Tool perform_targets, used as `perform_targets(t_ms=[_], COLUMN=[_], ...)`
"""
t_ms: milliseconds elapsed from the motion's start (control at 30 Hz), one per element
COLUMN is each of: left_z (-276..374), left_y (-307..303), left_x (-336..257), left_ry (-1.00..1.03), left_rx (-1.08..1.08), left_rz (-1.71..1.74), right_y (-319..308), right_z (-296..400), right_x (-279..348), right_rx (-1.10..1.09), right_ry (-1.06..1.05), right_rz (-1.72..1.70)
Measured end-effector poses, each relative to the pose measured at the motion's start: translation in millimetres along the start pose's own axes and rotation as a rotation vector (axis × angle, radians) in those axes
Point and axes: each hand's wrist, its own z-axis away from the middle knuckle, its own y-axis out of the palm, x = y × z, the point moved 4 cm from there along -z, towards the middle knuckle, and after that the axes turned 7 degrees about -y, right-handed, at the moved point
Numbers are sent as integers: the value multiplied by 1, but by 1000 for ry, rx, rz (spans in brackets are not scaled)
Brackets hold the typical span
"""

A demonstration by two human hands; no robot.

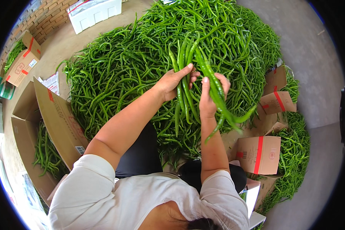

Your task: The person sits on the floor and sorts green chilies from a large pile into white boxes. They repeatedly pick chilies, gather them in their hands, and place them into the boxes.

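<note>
A large heap of long green chili peppers (pixel 118 63) lies on the floor before me. Over the heap, my left hand (pixel 175 82) grips a small bunch of long green peppers (pixel 185 95), its thumb laid across them. Close beside it on the right, my right hand (pixel 214 96) is closed around another bunch of green peppers (pixel 215 83). That bunch hangs down past the wrist, and its lower tips are blurred. The two hands are nearly level and a small gap parts them.
To my left stands an open cardboard box (pixel 60 120) with peppers inside. Behind it is another filled carton (pixel 24 61) beside a green tub (pixel 6 89). A white foam box (pixel 95 14) stands at the back. Cardboard cartons (pixel 258 155) and more peppers (pixel 294 155) line the right side.
</note>
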Motion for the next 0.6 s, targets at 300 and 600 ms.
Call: perform_targets(t_ms=[300, 600], left_z=[2, 5], left_y=[-12, -6], left_x=[-8, -8], left_ry=[35, 22], left_rx=[-62, -72], left_rz=[-36, -77], right_y=[14, 16], right_z=[-6, -6], right_x=[21, -12], right_rx=[527, 370], right_ry=[-214, 442], right_rz=[72, -453])
